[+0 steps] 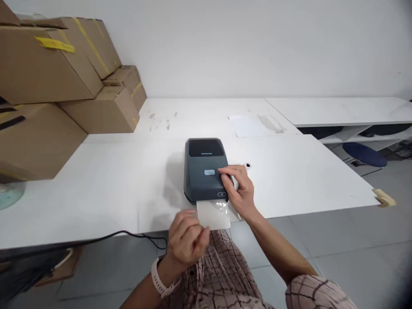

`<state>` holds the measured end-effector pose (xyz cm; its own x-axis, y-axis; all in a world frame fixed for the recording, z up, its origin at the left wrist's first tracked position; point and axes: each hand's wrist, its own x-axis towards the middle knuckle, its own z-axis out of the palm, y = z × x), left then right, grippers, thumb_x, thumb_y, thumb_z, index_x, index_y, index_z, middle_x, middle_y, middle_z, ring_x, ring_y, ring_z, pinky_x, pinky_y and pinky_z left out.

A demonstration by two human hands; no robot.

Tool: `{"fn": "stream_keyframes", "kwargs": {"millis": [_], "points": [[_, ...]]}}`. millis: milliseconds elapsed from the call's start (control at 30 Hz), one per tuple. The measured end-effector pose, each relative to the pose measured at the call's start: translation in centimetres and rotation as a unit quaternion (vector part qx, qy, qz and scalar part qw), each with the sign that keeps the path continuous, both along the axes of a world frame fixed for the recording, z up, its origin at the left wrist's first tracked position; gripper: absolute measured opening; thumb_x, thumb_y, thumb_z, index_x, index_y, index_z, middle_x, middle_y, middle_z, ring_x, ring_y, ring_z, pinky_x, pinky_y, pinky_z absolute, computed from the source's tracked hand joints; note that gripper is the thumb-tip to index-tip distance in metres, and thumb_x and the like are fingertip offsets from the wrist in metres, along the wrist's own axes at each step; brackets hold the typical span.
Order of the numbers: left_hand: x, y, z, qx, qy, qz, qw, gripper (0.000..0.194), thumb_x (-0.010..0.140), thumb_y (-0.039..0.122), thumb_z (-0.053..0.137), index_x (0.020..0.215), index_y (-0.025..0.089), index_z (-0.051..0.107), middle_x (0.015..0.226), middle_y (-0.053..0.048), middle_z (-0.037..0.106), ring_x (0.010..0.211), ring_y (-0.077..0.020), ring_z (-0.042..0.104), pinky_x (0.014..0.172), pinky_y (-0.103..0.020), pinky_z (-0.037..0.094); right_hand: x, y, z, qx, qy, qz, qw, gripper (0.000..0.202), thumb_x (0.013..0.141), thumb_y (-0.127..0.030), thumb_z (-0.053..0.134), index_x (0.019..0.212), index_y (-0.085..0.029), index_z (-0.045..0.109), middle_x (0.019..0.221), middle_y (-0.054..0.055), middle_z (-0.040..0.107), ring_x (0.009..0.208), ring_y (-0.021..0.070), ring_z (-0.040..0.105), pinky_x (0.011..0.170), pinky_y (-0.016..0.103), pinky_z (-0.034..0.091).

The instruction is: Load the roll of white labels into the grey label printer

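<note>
A dark grey label printer (206, 182) stands near the front edge of the white table, with a pale button (209, 172) on its lid. From its front slot a glossy white label (212, 214) sticks out over the table edge. My right hand (240, 189) rests on the printer's right side, fingers extended and thumb on the lid, fingertips just right of the button. My left hand (188, 238) is curled closed at the label's lower left corner. Its fingers cover that corner, so whether they pinch it is hidden.
Cardboard boxes (48, 81) are stacked at the left. A small white roll (247, 165) lies right of the printer, and a white sheet (246, 125) lies behind. A black cable (122, 232) runs along the front edge. A blue stool (363, 153) stands at the right.
</note>
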<state>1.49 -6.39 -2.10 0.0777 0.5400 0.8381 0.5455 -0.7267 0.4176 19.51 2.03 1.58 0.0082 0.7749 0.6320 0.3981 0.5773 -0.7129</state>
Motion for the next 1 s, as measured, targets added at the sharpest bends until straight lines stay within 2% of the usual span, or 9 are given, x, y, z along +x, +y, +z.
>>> {"fn": "stream_keyframes", "kwargs": {"millis": [67,133,233,333,667,733,833,900,1000], "points": [[-0.4,1.0,0.0,-0.026,-0.077,0.08,0.993,0.019,0.088,0.016,0.07,0.106,0.023,0.065,0.105,-0.008,0.069,0.108,-0.024,0.066,0.101,-0.046,0.054,-0.3,-0.2,-1.2,-0.053,0.075,-0.015,0.996,0.033,0.098,-0.037,0.063,0.131,-0.035,0.063,0.133,0.006,0.065,0.129,0.0265,0.059,0.113,0.053,0.046],[-0.5,2.7,0.2,-0.152,-0.169,0.116,0.967,0.052,0.088,0.033,0.075,0.136,0.026,0.056,0.149,-0.014,0.053,0.145,-0.033,0.046,0.117,-0.055,0.042,-0.5,-0.2,-1.9,-0.15,0.161,-0.008,0.975,0.064,0.091,-0.046,0.071,0.15,-0.038,0.047,0.162,0.005,0.045,0.152,0.0292,0.04,0.125,0.058,0.033],[-0.3,5.3,0.6,-0.408,-0.305,0.032,0.86,0.088,0.087,0.054,0.073,0.16,0.031,0.031,0.172,-0.013,0.026,0.159,-0.0395,0.023,0.122,-0.058,0.037,-0.6,-0.2,-2.6,-0.318,0.285,0.055,0.903,0.095,0.081,-0.057,0.078,0.161,-0.039,0.03,0.172,0.005,0.03,0.159,0.0334,0.029,0.125,0.06,0.034],[-0.2,6.4,0.8,-0.505,-0.377,-0.063,0.773,0.096,0.084,0.058,0.074,0.162,0.028,0.027,0.168,-0.015,0.035,0.153,-0.0401,0.037,0.118,-0.055,0.045,-0.4,-0.5,-3.1,-0.41,0.352,0.106,0.834,0.103,0.077,-0.058,0.081,0.162,-0.037,0.028,0.168,0.006,0.039,0.15,0.0347,0.045,0.122,0.058,0.042],[-0.6,6.5,0.3,-0.447,-0.341,-0.082,0.823,0.079,0.085,0.055,0.074,0.151,0.021,0.046,0.156,-0.016,0.053,0.143,-0.0351,0.052,0.111,-0.047,0.051,-0.1,-0.6,-3.8,-0.401,0.348,0.096,0.842,0.1,0.075,-0.055,0.085,0.16,-0.034,0.036,0.161,0.007,0.05,0.143,0.0336,0.054,0.122,0.056,0.043],[-0.2,5.5,-0.4,-0.429,-0.34,-0.042,0.836,0.078,0.085,0.055,0.074,0.15,0.023,0.045,0.157,-0.016,0.05,0.142,-0.0326,0.052,0.11,-0.044,0.051,-0.2,-0.5,-3.8,-0.401,0.354,0.096,0.839,0.102,0.074,-0.054,0.085,0.16,-0.033,0.036,0.16,0.007,0.051,0.142,0.0335,0.055,0.122,0.056,0.043],[0.6,2.2,-2.1,-0.367,-0.336,0.096,0.862,0.072,0.082,0.052,0.078,0.141,0.024,0.048,0.152,-0.015,0.05,0.129,-0.027,0.058,0.101,-0.038,0.052,-0.4,-0.5,-3.8,-0.399,0.367,0.093,0.835,0.103,0.074,-0.054,0.085,0.16,-0.031,0.035,0.161,0.008,0.05,0.142,0.0331,0.055,0.122,0.054,0.043],[1.1,-0.2,-2.8,-0.373,-0.352,0.142,0.847,0.055,0.081,0.055,0.077,0.121,0.022,0.057,0.123,-0.01,0.063,0.101,-0.0205,0.064,0.084,-0.032,0.055,-0.5,-0.6,-3.8,-0.396,0.374,0.092,0.833,0.101,0.074,-0.054,0.085,0.159,-0.031,0.037,0.161,0.008,0.049,0.142,0.033,0.055,0.123,0.053,0.042],[1.6,-1.8,-2.4,-0.528,-0.358,0.002,0.77,0.047,0.082,0.063,0.071,0.099,0.02,0.063,0.083,-0.002,0.06,0.068,-0.0147,0.055,0.058,-0.026,0.046,-0.6,-0.6,-3.7,-0.389,0.383,0.095,0.832,0.098,0.074,-0.054,0.085,0.158,-0.031,0.039,0.16,0.007,0.051,0.14,0.0329,0.057,0.121,0.053,0.044]]}}
